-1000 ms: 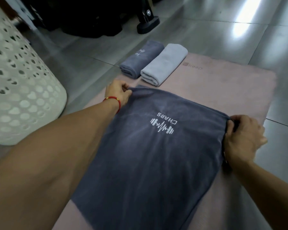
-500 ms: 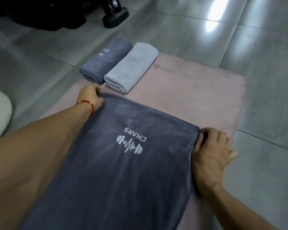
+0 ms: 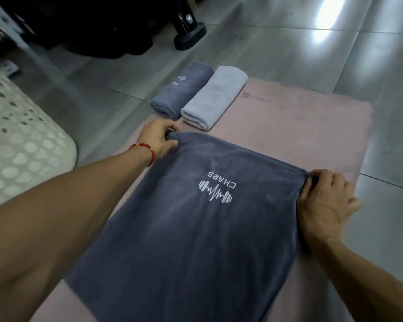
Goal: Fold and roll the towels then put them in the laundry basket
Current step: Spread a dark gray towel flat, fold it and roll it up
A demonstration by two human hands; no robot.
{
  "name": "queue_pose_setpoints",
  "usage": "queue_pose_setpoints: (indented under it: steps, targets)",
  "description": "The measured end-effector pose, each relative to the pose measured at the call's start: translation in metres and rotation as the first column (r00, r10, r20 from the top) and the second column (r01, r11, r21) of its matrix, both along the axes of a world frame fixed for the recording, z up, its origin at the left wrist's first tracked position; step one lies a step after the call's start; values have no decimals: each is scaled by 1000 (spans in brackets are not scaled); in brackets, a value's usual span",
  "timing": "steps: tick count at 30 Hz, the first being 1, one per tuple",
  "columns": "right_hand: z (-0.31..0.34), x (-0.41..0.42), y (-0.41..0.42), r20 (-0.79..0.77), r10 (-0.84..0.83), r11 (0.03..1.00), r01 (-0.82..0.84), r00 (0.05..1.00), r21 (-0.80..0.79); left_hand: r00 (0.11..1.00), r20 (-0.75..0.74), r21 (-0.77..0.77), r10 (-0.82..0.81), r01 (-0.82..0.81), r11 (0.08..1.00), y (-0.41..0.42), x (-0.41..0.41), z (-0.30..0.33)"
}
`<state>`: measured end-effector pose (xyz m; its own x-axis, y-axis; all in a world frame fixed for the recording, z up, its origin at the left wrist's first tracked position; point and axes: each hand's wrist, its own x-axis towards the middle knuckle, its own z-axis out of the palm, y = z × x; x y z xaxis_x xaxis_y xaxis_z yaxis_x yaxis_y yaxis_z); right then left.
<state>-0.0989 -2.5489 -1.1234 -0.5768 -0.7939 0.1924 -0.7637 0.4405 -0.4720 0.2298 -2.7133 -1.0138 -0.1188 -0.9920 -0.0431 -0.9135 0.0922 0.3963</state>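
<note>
The laundry basket (image 3: pixel 21 145) runs off the left edge, blurred; my towel's (image 3: pixel 196 240) near end is cut off below; my left fingertips (image 3: pixel 170 130) hide behind its corner.

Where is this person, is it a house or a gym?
Probably a room at home used for workouts. There is a pink exercise mat on a grey tiled floor, gym towels with a barbell logo, and a white laundry basket.
</note>
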Motion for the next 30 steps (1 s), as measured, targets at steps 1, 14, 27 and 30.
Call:
queue_pose_setpoints:
  steps: [1,14,27,30]
  targets:
    - [2,-2,0,24,10,1000,-11,1000,18,999,-25,-7,-30,30,1000,14,2,8]
    - [180,40,35,138,421,901,-395,896,-180,945,-274,-284,180,-259,923,198,80,143]
    - [482,161,20,581,729,609,-731,363,-308,785,-492,-532,378,-614,584,381,256,320]
    - [513,189,29,526,796,496,-820,299,-285,706,-584,-521,400,-704,483,423,272,336]
